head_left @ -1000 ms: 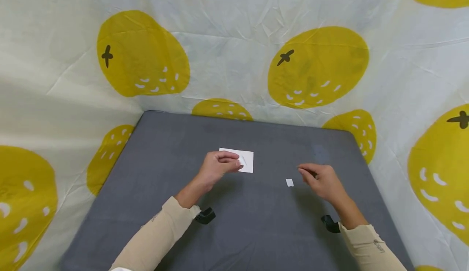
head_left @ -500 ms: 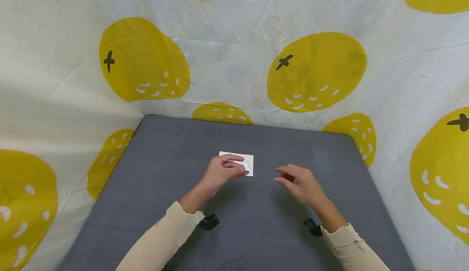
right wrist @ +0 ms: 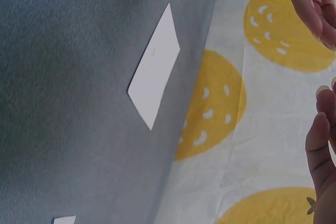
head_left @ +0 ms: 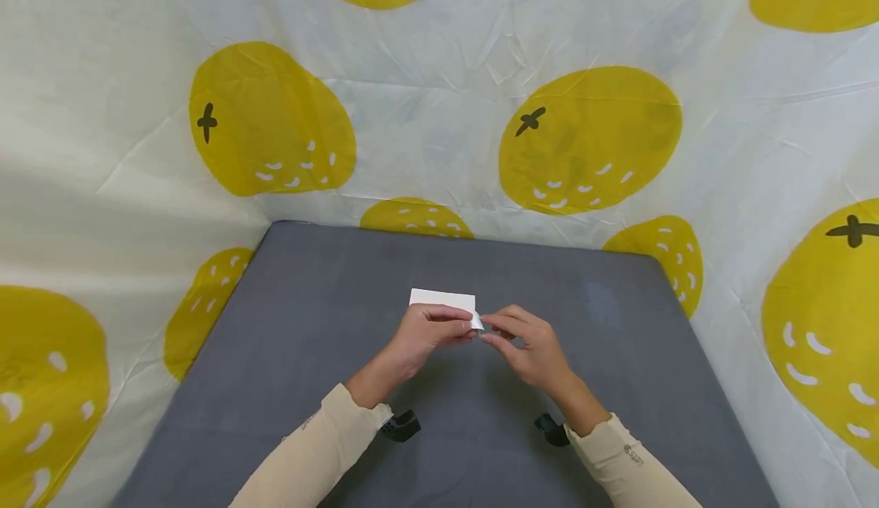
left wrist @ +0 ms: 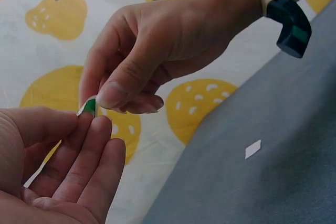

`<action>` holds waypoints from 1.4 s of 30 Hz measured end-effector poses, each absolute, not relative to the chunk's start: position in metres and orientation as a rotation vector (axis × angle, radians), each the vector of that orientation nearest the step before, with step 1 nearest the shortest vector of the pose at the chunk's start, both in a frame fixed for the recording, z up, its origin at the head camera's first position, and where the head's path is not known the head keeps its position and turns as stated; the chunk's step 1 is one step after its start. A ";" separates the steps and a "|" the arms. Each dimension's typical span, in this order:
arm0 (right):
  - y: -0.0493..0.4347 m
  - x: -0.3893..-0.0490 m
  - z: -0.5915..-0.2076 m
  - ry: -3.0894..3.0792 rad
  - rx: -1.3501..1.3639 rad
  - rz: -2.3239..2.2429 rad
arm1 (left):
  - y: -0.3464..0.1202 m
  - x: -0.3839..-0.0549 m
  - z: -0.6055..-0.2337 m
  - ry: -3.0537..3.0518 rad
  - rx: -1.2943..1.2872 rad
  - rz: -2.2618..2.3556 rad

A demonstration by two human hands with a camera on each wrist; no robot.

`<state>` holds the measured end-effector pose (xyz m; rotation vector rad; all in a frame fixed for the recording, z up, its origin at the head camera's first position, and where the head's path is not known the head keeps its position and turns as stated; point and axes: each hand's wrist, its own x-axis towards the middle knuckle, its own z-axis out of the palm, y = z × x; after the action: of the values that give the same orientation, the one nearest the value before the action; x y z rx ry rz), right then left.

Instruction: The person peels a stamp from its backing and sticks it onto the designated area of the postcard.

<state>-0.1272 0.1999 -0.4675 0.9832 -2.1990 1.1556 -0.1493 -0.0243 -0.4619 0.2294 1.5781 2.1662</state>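
My left hand (head_left: 422, 336) pinches a small white strip (head_left: 477, 320) between thumb and forefinger. My right hand (head_left: 525, 344) meets it from the right, thumb and fingertips at the strip's other end. In the left wrist view the strip (left wrist: 90, 106) is thin and bent, with a green patch on one face; the right hand (left wrist: 152, 51) pinches it at the top, opposite the left hand (left wrist: 63, 171). Most of it is hidden by fingers. Behind the hands, a white rectangular card (head_left: 442, 297) lies flat on the grey table (head_left: 343, 264).
In the left wrist view a small white paper piece (left wrist: 253, 149) lies on the table; in the head view the right hand covers its spot. A white curtain printed with yellow fruit (head_left: 590, 138) hangs around the table's back and sides. Dark wrist cameras (head_left: 401, 426) sit below both wrists.
My right hand has come left from beside the small paper piece and now grasps the strip at the left hand's fingertips. My left hand, holding the strip throughout, has shifted slightly right.
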 end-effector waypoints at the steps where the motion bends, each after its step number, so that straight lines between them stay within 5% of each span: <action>1: 0.199 -0.128 -0.467 -2.190 0.985 1.166 | -0.024 -0.149 -0.461 1.580 0.230 2.161; 25: 0.193 -0.135 -0.462 -2.179 0.920 1.318 | -0.025 -0.153 -0.457 2.190 0.684 1.852; 42: 0.182 -0.128 -0.454 -2.592 0.517 1.553 | -0.011 -0.159 -0.458 2.145 0.483 1.870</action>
<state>-0.1281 0.1820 -0.4536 0.5174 -2.5920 1.5529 -0.1589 -0.0107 -0.4579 0.4834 2.1454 1.8702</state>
